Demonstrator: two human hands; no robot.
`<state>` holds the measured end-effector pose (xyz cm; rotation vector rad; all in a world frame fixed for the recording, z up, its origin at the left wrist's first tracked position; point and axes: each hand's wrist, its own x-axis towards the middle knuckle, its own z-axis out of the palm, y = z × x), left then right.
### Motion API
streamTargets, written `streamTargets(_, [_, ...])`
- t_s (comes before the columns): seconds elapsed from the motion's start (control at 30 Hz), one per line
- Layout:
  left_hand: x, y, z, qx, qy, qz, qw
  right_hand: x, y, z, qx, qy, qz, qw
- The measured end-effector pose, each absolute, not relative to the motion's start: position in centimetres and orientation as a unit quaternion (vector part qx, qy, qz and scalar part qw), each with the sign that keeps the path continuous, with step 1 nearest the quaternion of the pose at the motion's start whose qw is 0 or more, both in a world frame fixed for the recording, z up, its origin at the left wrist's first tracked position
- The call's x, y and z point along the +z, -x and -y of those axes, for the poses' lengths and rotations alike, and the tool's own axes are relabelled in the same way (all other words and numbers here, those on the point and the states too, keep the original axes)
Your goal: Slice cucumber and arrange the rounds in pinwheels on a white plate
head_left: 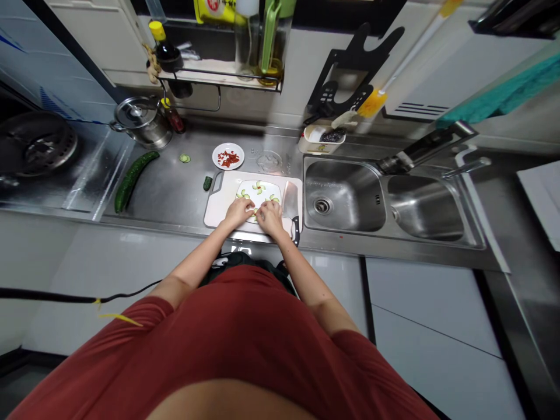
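A square white plate point(265, 188) lies on the white cutting board point(219, 205), with green slices arranged in curved clusters on it. My left hand point(240, 212) is over the plate's near left part, its fingers pinched together. Close beside it, my right hand point(270, 216) bends its fingers down to a green cluster at the plate's near edge. Anything between the fingertips is too small to make out. A cleaver point(290, 201) rests on the board's right side, its black handle toward me. Behind the board, a round white plate point(228, 147) holds chopped red pieces.
A long cucumber point(133, 179) lies at the left, with cucumber slices point(184, 158) and a cucumber end point(207, 184) nearer the board. A lidded pot point(144, 123) stands at the back left. The double sink point(345, 220) is right of the board; a bottle shelf point(219, 77) hangs above.
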<state>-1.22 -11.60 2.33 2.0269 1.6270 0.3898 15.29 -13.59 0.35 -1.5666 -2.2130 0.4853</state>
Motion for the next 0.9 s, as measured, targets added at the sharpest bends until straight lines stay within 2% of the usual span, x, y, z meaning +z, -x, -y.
streamTargets(0.3, [1.63, 0.96, 11.58, 0.143, -0.754, -0.595, 0.24, 0.26, -15.26, 13.5, 0.177, 0.561, 0.791, 0.167])
streamTargets(0.9, [1.49, 0.38, 11.67, 0.116, -0.742, -0.613, 0.245, -0.18, -15.34, 13.61, 0.174, 0.563, 0.786, 0.187])
